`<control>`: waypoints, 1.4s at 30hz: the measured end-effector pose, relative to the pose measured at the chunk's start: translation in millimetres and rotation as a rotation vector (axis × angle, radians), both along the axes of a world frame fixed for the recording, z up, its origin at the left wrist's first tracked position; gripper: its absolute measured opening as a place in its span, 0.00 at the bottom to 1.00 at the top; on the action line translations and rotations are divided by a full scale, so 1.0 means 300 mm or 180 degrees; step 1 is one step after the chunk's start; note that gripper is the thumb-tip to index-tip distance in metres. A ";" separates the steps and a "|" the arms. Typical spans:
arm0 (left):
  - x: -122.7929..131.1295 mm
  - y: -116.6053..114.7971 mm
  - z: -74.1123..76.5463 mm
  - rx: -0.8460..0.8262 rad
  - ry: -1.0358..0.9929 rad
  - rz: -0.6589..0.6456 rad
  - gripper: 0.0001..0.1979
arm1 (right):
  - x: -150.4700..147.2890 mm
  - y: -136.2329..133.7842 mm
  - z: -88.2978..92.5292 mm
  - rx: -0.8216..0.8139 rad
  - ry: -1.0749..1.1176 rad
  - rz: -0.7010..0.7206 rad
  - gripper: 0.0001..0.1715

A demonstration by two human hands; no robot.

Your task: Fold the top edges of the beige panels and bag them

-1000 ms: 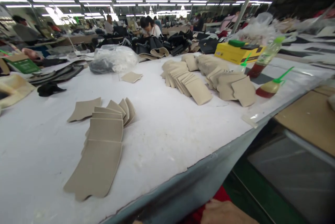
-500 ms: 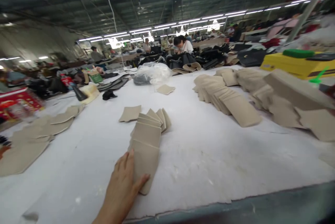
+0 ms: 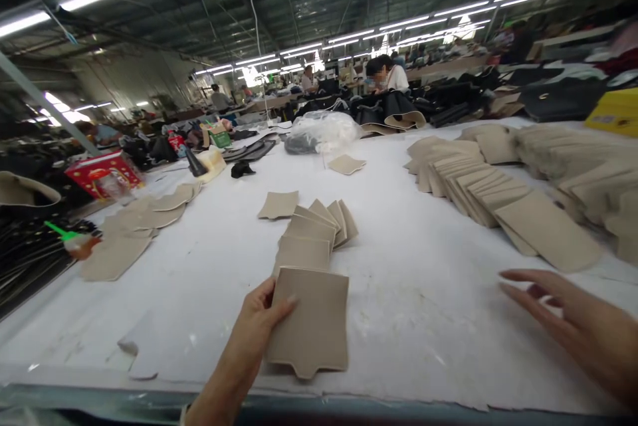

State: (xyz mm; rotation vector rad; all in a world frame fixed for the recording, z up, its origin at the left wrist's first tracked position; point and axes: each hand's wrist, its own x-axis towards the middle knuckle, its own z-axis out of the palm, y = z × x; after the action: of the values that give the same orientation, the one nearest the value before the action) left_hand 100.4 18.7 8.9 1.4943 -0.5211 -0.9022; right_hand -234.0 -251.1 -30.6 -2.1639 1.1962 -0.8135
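Note:
My left hand (image 3: 256, 333) grips the nearest beige cut piece (image 3: 312, 323) by its left edge, thumb on top, at the front of a fanned row of like pieces (image 3: 314, 230) on the white table (image 3: 409, 306). My right hand (image 3: 573, 323) hovers open to the right, fingers stretched toward the left, holding nothing. A long overlapped row of beige pieces (image 3: 498, 190) lies beyond my right hand.
More beige pieces (image 3: 134, 230) lie at the left, with a green-capped glue bottle (image 3: 74, 243) and a red box (image 3: 102, 173). A clear plastic bag (image 3: 323, 130), dark material and a yellow box (image 3: 615, 113) sit farther back. Other people work at distant tables.
The view swung left and down. My left hand came up from below the table edge and took hold of the nearest beige piece. My right hand has come into view, open.

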 end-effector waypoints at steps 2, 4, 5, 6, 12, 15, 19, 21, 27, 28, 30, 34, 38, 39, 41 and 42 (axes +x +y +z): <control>-0.079 -0.013 0.007 -0.0231 0.0587 -0.0129 0.27 | 0.092 0.136 0.039 0.0923 -0.0090 0.0528 0.30; -0.160 -0.026 0.010 -0.0267 0.0929 -0.0363 0.27 | 0.177 0.259 0.060 0.1859 -0.0473 0.1188 0.34; -0.196 -0.031 0.011 -0.0234 0.1061 -0.0515 0.26 | 0.209 0.308 0.064 0.2211 -0.0670 0.1383 0.34; -0.225 -0.033 0.011 -0.0181 0.1170 -0.0690 0.26 | 0.230 0.346 0.065 0.2455 -0.0754 0.1557 0.31; -0.272 -0.038 0.023 0.0444 0.0006 -0.1587 0.21 | 0.178 0.444 0.078 0.2972 -0.0427 0.1995 0.26; -0.282 -0.045 0.022 0.0830 -0.0575 -0.1997 0.13 | 0.132 0.482 0.081 0.2863 -0.0156 0.2148 0.26; -0.305 -0.041 0.007 0.1150 -0.0580 -0.2504 0.11 | 0.104 0.536 0.060 0.2799 -0.0043 0.2026 0.26; -0.306 -0.037 -0.001 0.1153 -0.0417 -0.2688 0.11 | 0.096 0.553 0.049 0.2618 0.0104 0.2146 0.25; -0.293 -0.032 -0.044 0.1210 0.0066 -0.2897 0.08 | 0.084 0.591 0.054 0.0570 0.0563 0.2104 0.13; -0.294 -0.031 -0.052 0.1252 0.0167 -0.2881 0.07 | 0.087 0.600 0.059 0.0213 0.0582 0.2079 0.16; -0.298 -0.027 -0.067 0.1320 0.0394 -0.2833 0.07 | 0.098 0.620 0.067 -0.0260 0.0582 0.2155 0.16; -0.306 -0.016 -0.084 0.1355 0.0761 -0.2712 0.08 | 0.132 0.653 0.062 -0.0518 0.0342 0.2194 0.09; -0.313 -0.009 -0.077 0.1385 0.0881 -0.2625 0.08 | 0.151 0.663 0.030 -0.0706 0.0232 0.2118 0.07; -0.315 -0.009 -0.074 0.1395 0.0880 -0.2619 0.08 | 0.151 0.663 0.023 -0.0761 0.0229 0.2125 0.06; -0.320 -0.007 -0.072 0.1378 0.0809 -0.2649 0.07 | 0.147 0.664 0.018 -0.0831 0.0254 0.2147 0.05; -0.324 -0.006 -0.073 0.1341 0.0733 -0.2690 0.07 | 0.144 0.665 0.019 -0.0844 0.0300 0.2161 0.05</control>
State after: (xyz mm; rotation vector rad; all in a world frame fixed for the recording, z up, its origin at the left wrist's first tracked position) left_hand 3.3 17.0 -13.1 1.5095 -0.8485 -1.9130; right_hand -190.9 -51.5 -25.0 -2.6033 0.3331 -0.5888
